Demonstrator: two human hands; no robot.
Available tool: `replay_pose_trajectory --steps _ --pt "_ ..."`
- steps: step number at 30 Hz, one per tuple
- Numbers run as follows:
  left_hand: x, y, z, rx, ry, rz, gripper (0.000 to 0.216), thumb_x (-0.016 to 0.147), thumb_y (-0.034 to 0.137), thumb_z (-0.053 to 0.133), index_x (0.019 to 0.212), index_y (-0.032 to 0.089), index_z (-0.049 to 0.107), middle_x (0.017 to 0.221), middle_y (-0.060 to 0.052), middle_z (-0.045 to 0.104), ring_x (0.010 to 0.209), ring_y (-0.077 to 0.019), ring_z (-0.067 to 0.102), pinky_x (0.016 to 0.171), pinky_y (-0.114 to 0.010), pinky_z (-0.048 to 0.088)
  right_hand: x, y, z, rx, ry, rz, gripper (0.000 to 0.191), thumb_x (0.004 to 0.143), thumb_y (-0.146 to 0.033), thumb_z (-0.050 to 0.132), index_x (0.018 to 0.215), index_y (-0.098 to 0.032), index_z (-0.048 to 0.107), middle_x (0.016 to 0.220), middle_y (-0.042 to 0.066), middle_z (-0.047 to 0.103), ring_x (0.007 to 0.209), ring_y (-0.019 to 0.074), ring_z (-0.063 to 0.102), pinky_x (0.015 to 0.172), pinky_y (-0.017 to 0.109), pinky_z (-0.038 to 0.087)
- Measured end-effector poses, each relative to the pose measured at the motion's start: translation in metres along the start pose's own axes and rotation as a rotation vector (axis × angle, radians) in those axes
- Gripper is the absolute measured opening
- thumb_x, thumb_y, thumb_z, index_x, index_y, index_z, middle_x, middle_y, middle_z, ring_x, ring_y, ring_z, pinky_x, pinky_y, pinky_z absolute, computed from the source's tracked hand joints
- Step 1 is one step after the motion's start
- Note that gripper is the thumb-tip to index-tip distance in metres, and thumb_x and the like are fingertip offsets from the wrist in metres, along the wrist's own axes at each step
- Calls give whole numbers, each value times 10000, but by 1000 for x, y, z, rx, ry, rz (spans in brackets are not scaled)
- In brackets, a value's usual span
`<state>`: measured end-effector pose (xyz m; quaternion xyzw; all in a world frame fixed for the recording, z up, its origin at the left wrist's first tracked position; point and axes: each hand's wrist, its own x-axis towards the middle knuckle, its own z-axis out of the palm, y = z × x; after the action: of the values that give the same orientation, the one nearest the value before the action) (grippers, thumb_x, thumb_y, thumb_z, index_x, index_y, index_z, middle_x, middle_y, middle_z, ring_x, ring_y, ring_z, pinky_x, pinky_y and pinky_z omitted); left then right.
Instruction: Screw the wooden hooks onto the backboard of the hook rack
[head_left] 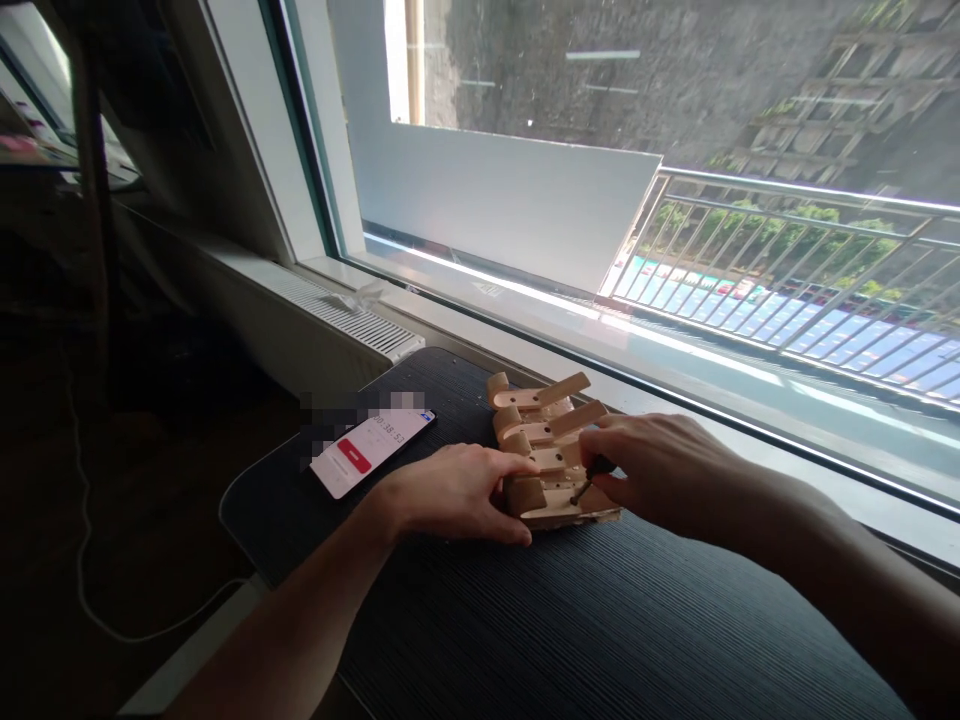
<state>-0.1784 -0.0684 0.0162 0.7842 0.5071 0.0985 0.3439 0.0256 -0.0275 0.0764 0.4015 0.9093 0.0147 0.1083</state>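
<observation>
A light wooden assembly [541,432] with several curved hook-like pieces and slanted pegs lies on a dark ribbed table [570,620]. My left hand [450,492] presses against its near left end, fingers wrapped round the lowest rounded block. My right hand [652,470] is closed on a small dark-handled screwdriver [589,478], whose tip points down into the wooden base near its front edge.
A phone [369,450] with a lit screen showing a timer and a red button lies on the table left of the wood. A radiator grille [341,315] and a large window with a balcony railing [787,260] run behind. A white cable [97,590] trails on the floor.
</observation>
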Motion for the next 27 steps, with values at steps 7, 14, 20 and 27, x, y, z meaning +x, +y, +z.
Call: replay_pose_trajectory --steps 7,14,20,27 --pt "8 50 14 425 398 162 231 772 336 618 904 155 675 986 -101 652 1030 -286 532 1004 -451 301 -5 2 -20 -5 -106 -152 117 766 -156 541 714 -191 640 718 16 671 653 157 607 556 254 313" --pt "42 35 42 398 404 188 307 770 314 632 1069 246 644 1036 -56 680 1113 -282 507 1098 -539 112 0 -4 -16 -68 -18 -323 197 743 -46 535 780 -182 672 748 45 686 700 167 620 577 251 361" --pt "43 31 46 434 409 168 216 754 341 645 919 206 678 872 -72 685 1014 -276 539 1112 -526 103 -1 1 -4 30 -35 18 142 777 -185 529 719 -186 659 717 43 688 673 189 645 545 259 349" --pt "40 30 41 404 393 169 205 754 347 648 870 183 688 851 -77 683 1003 -269 540 1100 -523 150 0 1 -29 0 -138 -13 129 752 -267 587 825 -166 623 767 53 682 677 206 643 537 271 343"
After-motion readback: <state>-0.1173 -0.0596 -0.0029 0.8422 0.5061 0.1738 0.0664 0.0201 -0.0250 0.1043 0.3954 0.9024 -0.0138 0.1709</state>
